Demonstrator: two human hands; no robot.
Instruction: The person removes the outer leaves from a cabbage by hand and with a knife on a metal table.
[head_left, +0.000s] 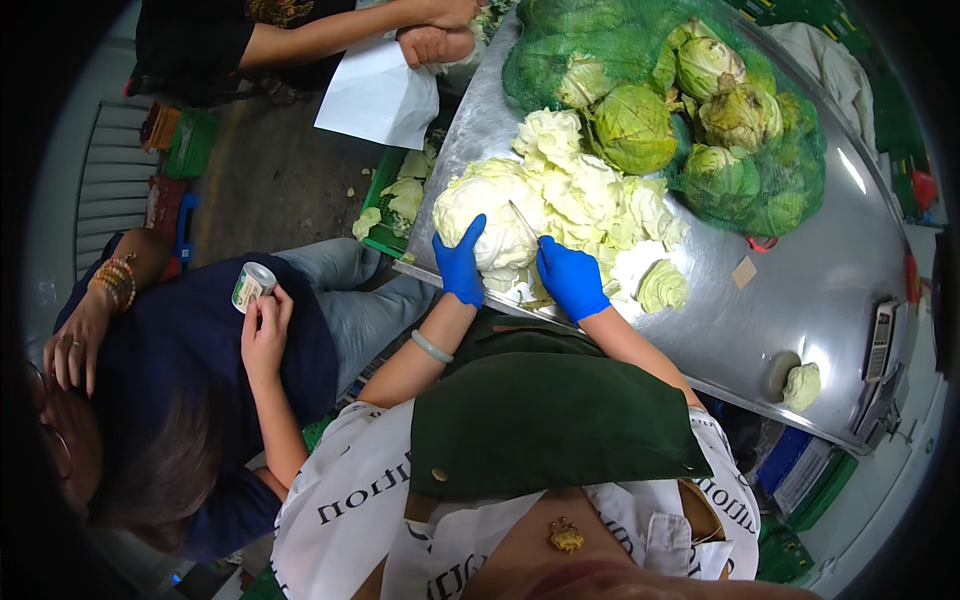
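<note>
A pale, trimmed cabbage head (484, 206) lies near the corner of the stainless steel table (705, 315). My left hand (460, 262), in a blue glove, rests against its near left side with thumb and fingers spread around it. In my gloved right hand (571, 279) is a small knife (521, 216), its thin blade against the cabbage's right side; the handle is hidden in my fist. Loose cabbage leaves (592, 195) are heaped just right of the head. One separate leaf piece (663, 286) lies beside my right hand.
A green mesh bag (787, 150) of whole cabbages covers the table's far side. At right are a scale (879, 341) and a cabbage scrap (802, 386). Below the left edge stands a green crate (386, 199) with leaves. A person (202, 360) at left holds a can (253, 286); another person's arms (337, 34) reach in above.
</note>
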